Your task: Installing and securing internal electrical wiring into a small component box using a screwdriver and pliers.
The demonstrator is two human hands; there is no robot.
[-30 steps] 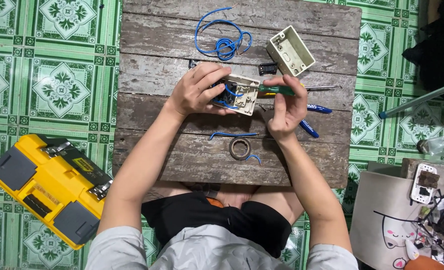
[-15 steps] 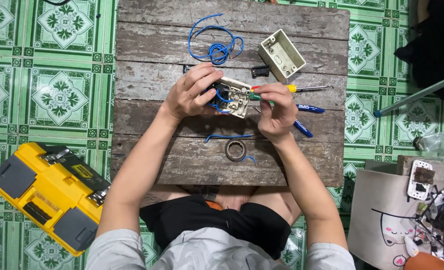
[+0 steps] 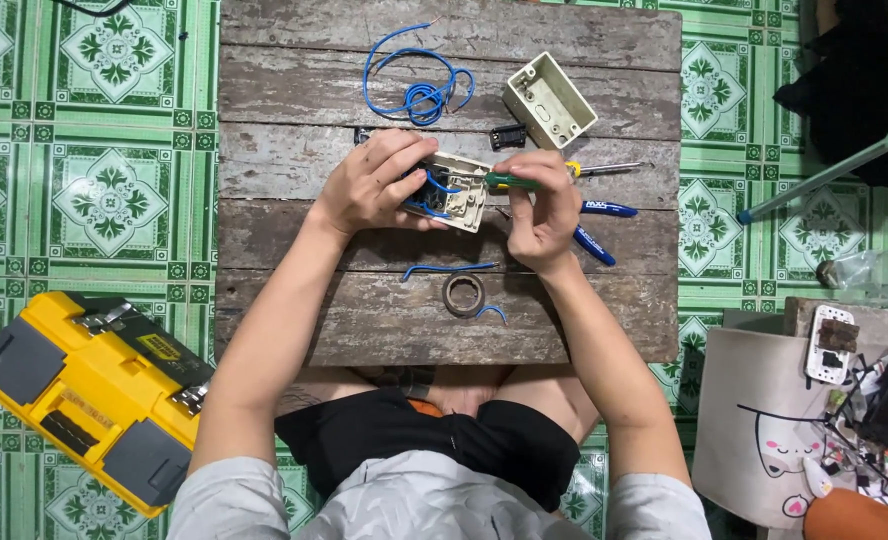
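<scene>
My left hand [image 3: 369, 182] grips a cream switch plate [image 3: 461, 193] turned back side up, with short blue wires running into it. My right hand [image 3: 542, 212] holds a green-handled screwdriver [image 3: 524, 180] whose tip points at the plate's back. Both hands rest over a weathered wooden table [image 3: 294, 100]. A coil of blue wire [image 3: 419, 90] lies beyond the hands. A cream wall box [image 3: 550, 100] sits open side up at the far right.
Blue-handled pliers [image 3: 596, 225] lie right of my right hand. A tape roll [image 3: 463, 294] and loose blue wire pieces [image 3: 449, 269] lie nearer me. A yellow toolbox [image 3: 89, 395] stands on the green tiled floor at left. A white bag [image 3: 764, 440] with clutter sits at right.
The camera view has shifted slightly. Both hands stay on the switch plate, with the screwdriver still against its back; my right hand has shifted a little on the handle.
</scene>
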